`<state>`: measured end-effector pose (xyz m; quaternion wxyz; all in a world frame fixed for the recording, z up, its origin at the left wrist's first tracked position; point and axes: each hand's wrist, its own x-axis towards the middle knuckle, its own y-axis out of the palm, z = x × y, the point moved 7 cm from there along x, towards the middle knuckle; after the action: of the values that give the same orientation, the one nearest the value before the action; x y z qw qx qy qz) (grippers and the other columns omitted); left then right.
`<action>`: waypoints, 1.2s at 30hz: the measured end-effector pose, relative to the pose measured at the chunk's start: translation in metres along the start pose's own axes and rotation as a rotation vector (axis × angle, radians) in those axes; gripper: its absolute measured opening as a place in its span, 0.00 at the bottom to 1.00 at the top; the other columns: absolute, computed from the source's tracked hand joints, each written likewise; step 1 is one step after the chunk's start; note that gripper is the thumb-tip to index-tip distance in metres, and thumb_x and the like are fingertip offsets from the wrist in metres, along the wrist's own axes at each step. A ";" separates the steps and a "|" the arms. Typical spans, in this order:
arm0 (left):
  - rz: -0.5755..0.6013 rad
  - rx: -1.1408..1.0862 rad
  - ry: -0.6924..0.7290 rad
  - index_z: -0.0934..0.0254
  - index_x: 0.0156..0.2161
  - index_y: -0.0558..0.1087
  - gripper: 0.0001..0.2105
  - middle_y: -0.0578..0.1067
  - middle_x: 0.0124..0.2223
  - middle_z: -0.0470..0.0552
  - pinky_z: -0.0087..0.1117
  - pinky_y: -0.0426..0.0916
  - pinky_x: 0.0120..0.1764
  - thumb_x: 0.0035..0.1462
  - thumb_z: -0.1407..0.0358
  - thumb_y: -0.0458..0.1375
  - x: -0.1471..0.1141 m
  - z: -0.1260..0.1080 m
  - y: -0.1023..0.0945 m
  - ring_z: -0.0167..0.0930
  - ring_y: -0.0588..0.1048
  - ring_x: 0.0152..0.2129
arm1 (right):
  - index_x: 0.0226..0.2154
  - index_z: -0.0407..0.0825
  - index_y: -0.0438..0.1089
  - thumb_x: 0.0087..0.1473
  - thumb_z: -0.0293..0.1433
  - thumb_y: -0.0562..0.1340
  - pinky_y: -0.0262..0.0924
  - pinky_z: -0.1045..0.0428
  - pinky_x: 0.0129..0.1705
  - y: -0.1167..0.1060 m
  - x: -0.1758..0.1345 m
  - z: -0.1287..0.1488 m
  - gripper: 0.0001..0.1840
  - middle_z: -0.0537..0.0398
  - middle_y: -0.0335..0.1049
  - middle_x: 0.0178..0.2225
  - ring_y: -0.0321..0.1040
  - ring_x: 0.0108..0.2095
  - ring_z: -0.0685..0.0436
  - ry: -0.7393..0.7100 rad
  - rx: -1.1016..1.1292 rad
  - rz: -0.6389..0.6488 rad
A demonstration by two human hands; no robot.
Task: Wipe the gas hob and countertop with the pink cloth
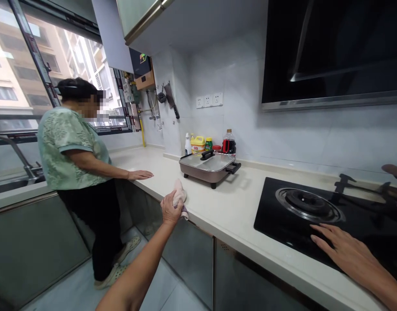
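My left hand is closed around a pale pink cloth at the front edge of the white countertop. Part of the cloth hangs below my fingers. Beyond it stands a brown electric skillet on short black feet, covered by a glass lid with a black handle. Over the front of the black gas stove, my right hand is stretched out with its fingers apart and nothing in it. The stove's round burner lies just beyond those fingertips.
A person stands at left, one hand flat on the counter. Several bottles, including a yellow jug and a dark sauce bottle, line the wall. A cleaver hangs there. The range hood juts out above the stove.
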<state>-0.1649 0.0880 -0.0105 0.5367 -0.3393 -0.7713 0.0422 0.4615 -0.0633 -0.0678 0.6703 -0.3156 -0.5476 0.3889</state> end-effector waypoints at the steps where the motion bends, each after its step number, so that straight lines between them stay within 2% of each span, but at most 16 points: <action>1: -0.019 0.005 -0.018 0.65 0.58 0.72 0.24 0.78 0.54 0.63 0.49 0.65 0.59 0.59 0.58 0.53 -0.004 -0.001 0.002 0.45 0.75 0.52 | 0.60 0.62 0.72 0.60 0.62 0.48 0.63 0.34 0.63 0.002 0.000 0.000 0.37 0.51 0.71 0.62 0.68 0.62 0.31 0.000 0.005 0.028; 4: -0.043 0.010 -0.034 0.65 0.60 0.70 0.25 0.77 0.56 0.63 0.48 0.64 0.60 0.61 0.57 0.51 -0.025 -0.018 0.008 0.45 0.73 0.56 | 0.61 0.61 0.70 0.60 0.62 0.48 0.62 0.31 0.62 0.004 0.000 0.000 0.38 0.48 0.69 0.63 0.66 0.62 0.28 0.030 -0.003 0.074; 6: -0.049 -0.019 -0.003 0.64 0.60 0.69 0.25 0.75 0.57 0.63 0.49 0.63 0.61 0.61 0.57 0.51 -0.048 -0.042 0.013 0.45 0.71 0.57 | 0.61 0.59 0.71 0.60 0.61 0.48 0.62 0.31 0.60 0.001 0.001 0.002 0.39 0.47 0.69 0.62 0.66 0.61 0.27 0.048 -0.012 0.083; 13: -0.099 -0.265 0.206 0.55 0.66 0.58 0.31 0.70 0.62 0.62 0.60 0.58 0.63 0.58 0.59 0.58 -0.147 -0.176 0.017 0.49 0.68 0.61 | 0.60 0.58 0.71 0.61 0.59 0.47 0.61 0.31 0.61 -0.012 0.002 0.015 0.38 0.46 0.69 0.63 0.65 0.62 0.28 0.064 -0.006 0.122; 16: -0.035 -0.318 0.285 0.53 0.69 0.54 0.38 0.67 0.65 0.63 0.65 0.56 0.65 0.55 0.58 0.61 -0.178 -0.220 0.018 0.52 0.65 0.64 | 0.61 0.57 0.71 0.62 0.60 0.47 0.61 0.32 0.62 -0.012 0.001 0.014 0.38 0.46 0.68 0.63 0.65 0.62 0.28 0.074 0.010 0.138; 19: 0.074 -0.346 0.457 0.52 0.68 0.56 0.39 0.65 0.67 0.64 0.65 0.56 0.65 0.52 0.52 0.63 -0.195 -0.242 0.024 0.53 0.64 0.65 | 0.62 0.58 0.70 0.62 0.60 0.48 0.59 0.32 0.64 -0.011 0.001 0.011 0.38 0.47 0.68 0.64 0.64 0.64 0.29 0.065 0.031 0.136; 22: 0.096 -0.356 0.664 0.52 0.64 0.62 0.38 0.68 0.65 0.63 0.61 0.59 0.63 0.50 0.43 0.63 -0.196 -0.235 0.027 0.51 0.67 0.63 | 0.61 0.59 0.71 0.62 0.60 0.48 0.57 0.33 0.66 -0.011 0.002 0.010 0.37 0.49 0.67 0.65 0.63 0.65 0.30 0.066 0.037 0.140; 24: 0.076 -0.355 0.757 0.51 0.62 0.64 0.38 0.71 0.63 0.61 0.58 0.61 0.62 0.49 0.38 0.62 -0.187 -0.218 0.028 0.49 0.70 0.60 | 0.60 0.59 0.71 0.62 0.59 0.48 0.57 0.34 0.67 -0.014 0.001 0.013 0.36 0.50 0.67 0.65 0.63 0.65 0.31 0.074 0.035 0.142; 26: 0.052 -0.359 0.787 0.51 0.61 0.64 0.37 0.73 0.60 0.59 0.55 0.63 0.61 0.49 0.37 0.62 -0.173 -0.196 0.026 0.47 0.72 0.58 | 0.61 0.59 0.71 0.63 0.58 0.48 0.56 0.34 0.67 -0.018 0.001 0.018 0.36 0.50 0.67 0.65 0.62 0.66 0.31 0.080 0.032 0.136; 29: -0.009 -0.348 0.736 0.50 0.64 0.60 0.34 0.73 0.58 0.57 0.53 0.66 0.58 0.54 0.43 0.60 -0.143 -0.163 0.015 0.45 0.74 0.55 | 0.60 0.58 0.72 0.64 0.56 0.48 0.55 0.35 0.68 -0.024 0.001 0.028 0.35 0.49 0.67 0.65 0.62 0.66 0.33 0.083 0.033 0.134; 32: 0.004 -0.281 0.639 0.49 0.66 0.56 0.33 0.74 0.56 0.55 0.51 0.68 0.55 0.58 0.52 0.59 -0.110 -0.139 0.005 0.43 0.75 0.52 | 0.60 0.56 0.72 0.65 0.54 0.48 0.55 0.35 0.67 -0.029 0.001 0.039 0.34 0.49 0.67 0.65 0.62 0.65 0.33 0.096 0.022 0.140; 34: 0.040 -0.238 0.558 0.52 0.65 0.59 0.29 0.76 0.52 0.55 0.49 0.69 0.54 0.60 0.55 0.58 -0.091 -0.132 0.002 0.42 0.76 0.49 | 0.60 0.55 0.72 0.65 0.52 0.48 0.55 0.35 0.67 -0.033 0.001 0.045 0.33 0.48 0.67 0.65 0.62 0.65 0.33 0.107 0.012 0.133; 36: 0.058 -0.196 0.477 0.57 0.63 0.63 0.25 0.77 0.49 0.56 0.48 0.69 0.54 0.63 0.56 0.56 -0.080 -0.136 0.000 0.42 0.76 0.47 | 0.60 0.55 0.72 0.66 0.51 0.48 0.55 0.35 0.66 -0.036 0.002 0.051 0.32 0.48 0.67 0.64 0.62 0.65 0.33 0.107 0.007 0.120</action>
<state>-0.0333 0.0016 -0.0176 0.6668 -0.4120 -0.6131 -0.0985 0.4179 -0.0797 -0.0255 0.6752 -0.3661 -0.4896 0.4128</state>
